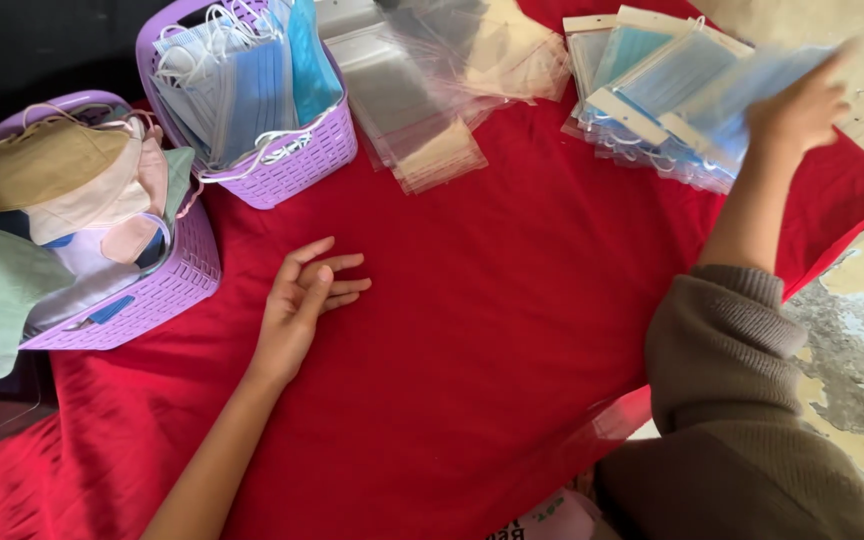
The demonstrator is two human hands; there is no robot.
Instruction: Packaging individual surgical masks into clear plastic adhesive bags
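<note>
A red cloth point(472, 330) covers the counter. The left hand point(302, 300) lies flat on the cloth near the middle of the counter. Its fingers are loose and a little spread, and it holds nothing. The right hand point(802, 105) reaches up to the far right corner of the counter. Its fingers pinch a blue face mask in a clear bag point(752, 85). The picture is blurry there, so the exact grip is hard to see. The bagged mask is right over a pile of packed masks point(642, 100) at that far right corner. Each one in the pile is a blue mask in a clear bag with a pale strip at the top. A brown sleeve point(722, 330) covers the right arm near the right edge.

At the far edge, in the middle, sits a heap of empty clear bags point(422, 100). Just left of it stands a purple basket point(302, 160) full of loose blue masks point(242, 90) with white ear loops. At the left edge is a second purple basket point(172, 290). It holds masks in tan, pink and green point(72, 190). The left hand is near this second basket but does not touch it.
</note>
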